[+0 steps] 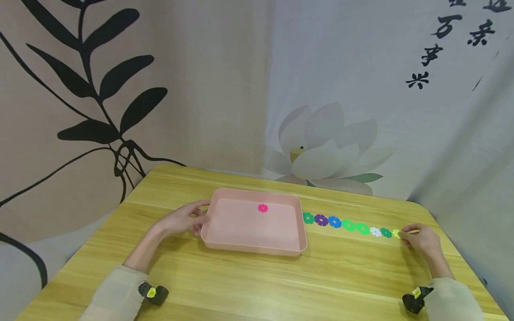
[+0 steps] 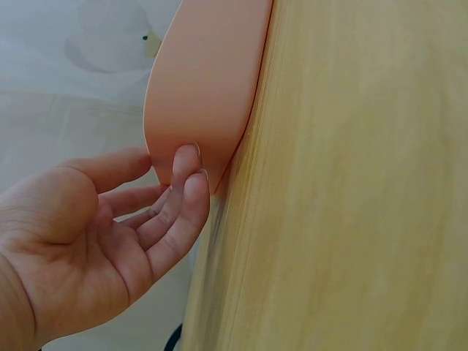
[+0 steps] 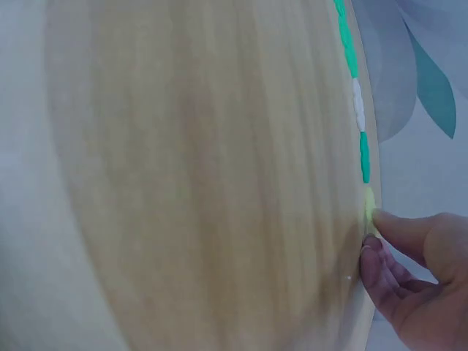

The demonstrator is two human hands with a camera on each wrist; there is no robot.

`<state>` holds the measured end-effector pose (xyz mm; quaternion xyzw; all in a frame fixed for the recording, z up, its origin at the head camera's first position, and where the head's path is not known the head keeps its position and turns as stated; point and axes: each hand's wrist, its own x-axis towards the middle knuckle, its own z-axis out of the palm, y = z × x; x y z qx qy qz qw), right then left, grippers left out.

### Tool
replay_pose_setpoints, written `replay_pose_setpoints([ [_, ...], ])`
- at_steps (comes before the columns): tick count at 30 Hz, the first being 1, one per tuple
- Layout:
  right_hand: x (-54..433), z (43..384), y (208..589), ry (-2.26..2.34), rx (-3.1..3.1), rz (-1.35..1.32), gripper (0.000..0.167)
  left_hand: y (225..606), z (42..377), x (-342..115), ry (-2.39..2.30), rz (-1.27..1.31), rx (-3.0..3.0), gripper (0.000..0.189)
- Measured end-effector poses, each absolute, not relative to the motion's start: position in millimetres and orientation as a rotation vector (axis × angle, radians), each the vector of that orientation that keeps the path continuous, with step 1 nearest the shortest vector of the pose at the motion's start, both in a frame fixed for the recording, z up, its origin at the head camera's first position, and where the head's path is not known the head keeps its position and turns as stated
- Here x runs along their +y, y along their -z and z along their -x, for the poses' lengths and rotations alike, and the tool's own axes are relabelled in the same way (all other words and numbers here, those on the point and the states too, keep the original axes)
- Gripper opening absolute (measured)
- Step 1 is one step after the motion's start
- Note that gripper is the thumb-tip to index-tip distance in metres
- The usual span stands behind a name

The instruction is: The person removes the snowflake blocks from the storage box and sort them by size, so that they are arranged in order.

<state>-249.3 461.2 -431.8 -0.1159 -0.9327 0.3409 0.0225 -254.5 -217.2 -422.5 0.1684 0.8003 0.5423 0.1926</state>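
Note:
A shallow pink tray (image 1: 253,246) stands on the wooden table, a single pink snowflake disc (image 1: 263,208) inside it. My left hand (image 1: 188,218) holds the tray's left end, its fingers curled against the outer wall (image 2: 197,95) in the left wrist view. To the tray's right, several snowflake discs run in a line: teal, purple (image 1: 321,220), blue (image 1: 334,222), bright green (image 1: 362,228), white (image 1: 375,231) and dark green (image 1: 386,232). At the right end my right hand (image 1: 423,240) pinches a yellow snowflake disc (image 1: 395,233), partly covered by the fingers.
The wooden table (image 1: 241,285) reaches back to a curtain (image 1: 217,89) printed with leaves, a lotus and dark characters. Black wrist cameras, one at the left sleeve (image 1: 154,293) and one at the right (image 1: 416,299), hang low over the near table.

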Motion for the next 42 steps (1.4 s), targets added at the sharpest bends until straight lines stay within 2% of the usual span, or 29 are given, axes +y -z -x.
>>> replay_pose_setpoints([
  [8, 454, 246, 427, -0.925, -2.908, 0.309, 0.033, 421, 255, -217, -1.502, -0.482, 2.255, 0.063],
  [17, 409, 254, 417, -0.867, -2.882, 0.127, 0.039, 420, 254, -217, -1.511, -0.480, 2.246, 0.062],
  [23, 362, 264, 399, -0.921, -2.845, -0.096, 0.039, 419, 252, -217, -1.527, -0.491, 2.238, 0.063],
  [28, 311, 269, 391, -0.996, -2.777, -0.236, 0.030, 420, 253, -218, -1.516, -0.487, 2.253, 0.062],
  [34, 248, 273, 391, -1.069, -2.737, -0.412, 0.021, 421, 253, -218, -1.505, -0.491, 2.256, 0.062],
  [42, 172, 280, 399, -1.141, -2.774, -0.552, 0.018, 420, 252, -217, -1.510, -0.496, 2.258, 0.062],
])
